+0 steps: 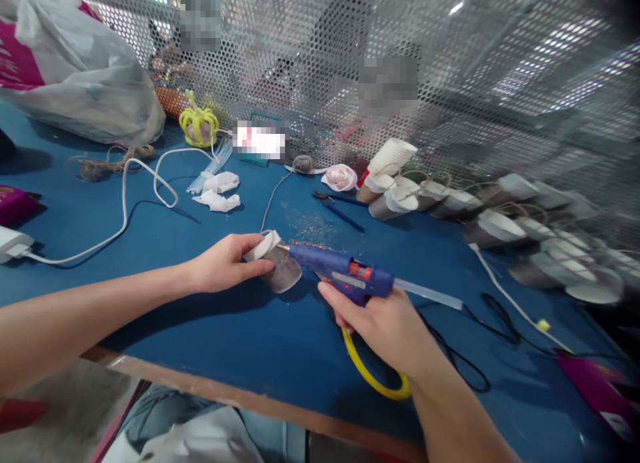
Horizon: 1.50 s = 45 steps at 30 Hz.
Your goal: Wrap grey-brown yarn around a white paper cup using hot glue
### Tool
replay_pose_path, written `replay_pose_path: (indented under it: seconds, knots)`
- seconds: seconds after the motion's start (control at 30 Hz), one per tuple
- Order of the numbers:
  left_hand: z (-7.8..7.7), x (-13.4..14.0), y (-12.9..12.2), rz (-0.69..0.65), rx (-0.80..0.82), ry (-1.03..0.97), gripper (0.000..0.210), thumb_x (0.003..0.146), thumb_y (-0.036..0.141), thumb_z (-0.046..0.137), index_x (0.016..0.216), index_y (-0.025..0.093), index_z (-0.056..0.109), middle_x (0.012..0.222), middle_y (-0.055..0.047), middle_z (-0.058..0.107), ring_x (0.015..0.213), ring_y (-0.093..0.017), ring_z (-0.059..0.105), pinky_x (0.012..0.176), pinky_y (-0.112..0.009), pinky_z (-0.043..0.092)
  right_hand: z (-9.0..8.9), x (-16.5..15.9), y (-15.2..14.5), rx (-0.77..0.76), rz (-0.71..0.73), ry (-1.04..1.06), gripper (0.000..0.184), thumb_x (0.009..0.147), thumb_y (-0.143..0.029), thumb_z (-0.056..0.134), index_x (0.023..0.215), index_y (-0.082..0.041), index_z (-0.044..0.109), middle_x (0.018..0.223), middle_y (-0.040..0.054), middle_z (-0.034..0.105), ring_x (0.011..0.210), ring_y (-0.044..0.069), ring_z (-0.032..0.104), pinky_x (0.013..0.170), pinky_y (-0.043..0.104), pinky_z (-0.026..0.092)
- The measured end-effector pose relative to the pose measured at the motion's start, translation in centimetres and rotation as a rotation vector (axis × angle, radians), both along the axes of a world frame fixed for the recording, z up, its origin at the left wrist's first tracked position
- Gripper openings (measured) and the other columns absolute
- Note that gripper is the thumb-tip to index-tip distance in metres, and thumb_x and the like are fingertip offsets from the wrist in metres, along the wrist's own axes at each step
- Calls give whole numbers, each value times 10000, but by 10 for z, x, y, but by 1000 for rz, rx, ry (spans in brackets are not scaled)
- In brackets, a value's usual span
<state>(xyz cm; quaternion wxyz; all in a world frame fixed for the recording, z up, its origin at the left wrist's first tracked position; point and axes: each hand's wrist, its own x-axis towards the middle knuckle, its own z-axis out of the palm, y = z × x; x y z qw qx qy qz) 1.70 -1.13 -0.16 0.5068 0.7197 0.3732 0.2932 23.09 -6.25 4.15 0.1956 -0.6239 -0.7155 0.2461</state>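
Note:
My left hand [227, 263] is closed on a small paper cup [283, 271] with a grey wrapped side and a white rim, tilted above the blue tabletop. In my right hand [385, 323] is a blue hot glue gun [345, 270], gripped by its handle. Its metal nozzle meets the cup near the white rim, by my left fingertips. A clear glue stick [430, 293] juts from the gun's back end. Grey yarn runs from the cup to a small ball [303, 164]. Below my right hand shows a yellow curved loop [373, 376], its other part hidden.
Blue-handled pliers [340, 206] lie beyond the gun. Several wrapped cups [395, 202] stand along the right, near a perforated metal screen [320, 63]. White cables [125, 203] cross the left side, below a plastic bag [85, 70]. Crumpled white pieces [217, 191] and a pink rose-like roll [340, 177] lie farther back.

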Motion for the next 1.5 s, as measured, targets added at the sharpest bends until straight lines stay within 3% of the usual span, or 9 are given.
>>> replay_pose_path:
  seconds: [0.13,0.3,0.5,0.77,1.07,1.23,1.4,1.5]
  knots:
    - [2,0,0,3,58,41,225,765,279,500,885,100,565,821,-27,596,705,-122,513,671,-233,426,-2,-2,-1,129,30,-75,240,749,-374,507,562,-230,550,440,-18,561,457,163,575,552,296,473]
    - [2,0,0,9,89,58,240,762,279,509,909,100,573,794,-25,596,695,-123,512,653,-225,421,1,-6,-5,222,23,-70,134,719,-352,532,719,-253,622,515,17,586,724,239,629,664,343,488]
    - [1,0,0,-8,115,53,229,730,237,552,923,115,570,854,-34,618,769,-146,546,730,-249,433,12,-14,-6,194,56,23,119,732,-303,507,668,-256,596,546,6,620,532,176,596,516,281,492]
    - [2,0,0,-3,135,68,219,733,247,557,907,114,572,836,-31,617,760,-146,546,718,-244,433,15,-15,-7,163,26,-17,109,728,-284,514,664,-250,596,557,14,625,509,173,596,511,275,494]
    - [1,-1,-1,-8,166,59,215,735,251,560,908,124,573,855,-33,618,779,-150,544,730,-245,427,16,-12,-7,231,23,-79,111,726,-298,522,659,-263,603,561,28,635,576,205,620,567,300,507]
    - [1,-1,-1,-19,162,46,183,740,240,554,873,114,573,844,-36,616,785,-152,542,733,-245,425,16,-12,-7,206,46,-84,104,718,-297,522,658,-266,601,544,14,625,540,192,611,517,283,499]
    - [2,-1,-2,-15,157,45,208,732,243,565,898,118,570,838,-30,618,770,-147,540,717,-236,426,17,-12,-7,205,-25,-153,116,722,-291,515,654,-254,601,606,46,644,591,220,627,569,320,503]
    - [3,-1,-1,-23,154,36,176,734,234,561,870,122,570,830,-25,615,772,-145,540,719,-235,426,18,-13,-7,190,15,-142,109,723,-280,516,660,-256,601,601,40,644,582,212,627,559,310,503]
